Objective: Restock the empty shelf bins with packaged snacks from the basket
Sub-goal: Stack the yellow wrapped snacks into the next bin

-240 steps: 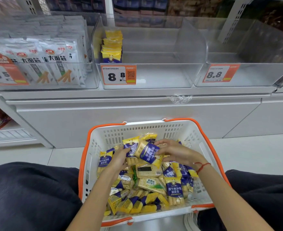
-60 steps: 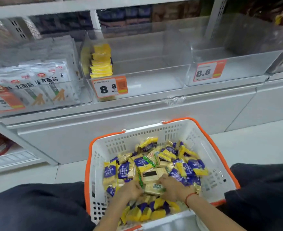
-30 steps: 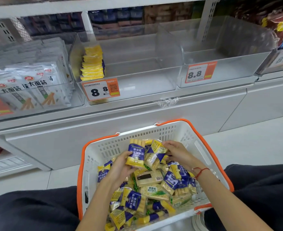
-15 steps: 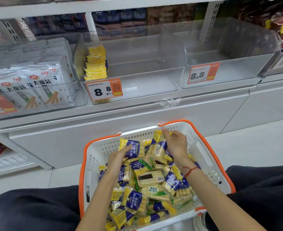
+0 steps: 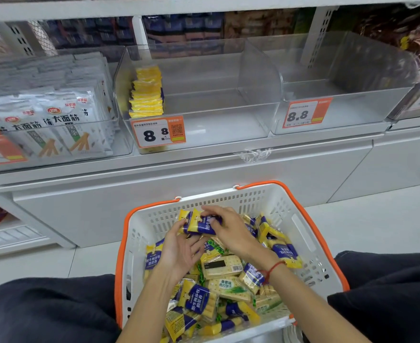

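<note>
Over the far end of the basket (image 5: 303,233), the right hand (image 5: 231,231) grips a yellow-and-blue snack packet (image 5: 198,222); the left hand (image 5: 181,251) meets it, fingers loosely spread. More packets fill the basket. The middle shelf bin (image 5: 216,125) beyond holds one yellow stack (image 5: 146,92).

Bright, even light; edges warped, blurry.
</note>
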